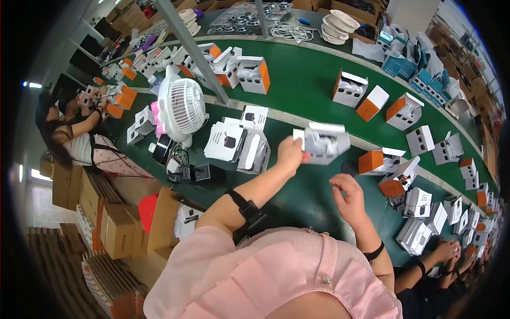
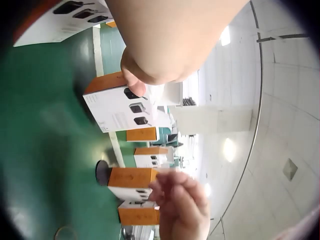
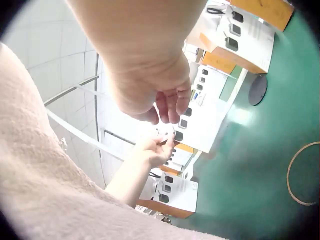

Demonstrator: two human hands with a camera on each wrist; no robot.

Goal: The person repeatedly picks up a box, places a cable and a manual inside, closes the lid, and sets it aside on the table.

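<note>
My left hand (image 1: 291, 155) grips an open-topped carton (image 1: 322, 154) by its near left side, over the green bench. White faces with printed pictures of small dark devices and an orange side show on this carton (image 2: 120, 107) in the left wrist view, where the thumb lies on the printed face. Pale wrapped contents fill its top in the head view. The right hand (image 1: 349, 198) hovers to the right of the carton and nearer the body, its fingers loosely bent and holding nothing. The right wrist view shows the same loosely bent right-hand fingers (image 3: 172, 105).
Left of the carton stand a stack of printed white booklets (image 1: 222, 141) and another open carton (image 1: 254, 153). A white fan (image 1: 183, 103) stands farther left. Orange-and-white cartons (image 1: 376, 161) and booklet piles (image 1: 414, 235) lie right. Behind runs a green belt (image 1: 303, 80) with more cartons.
</note>
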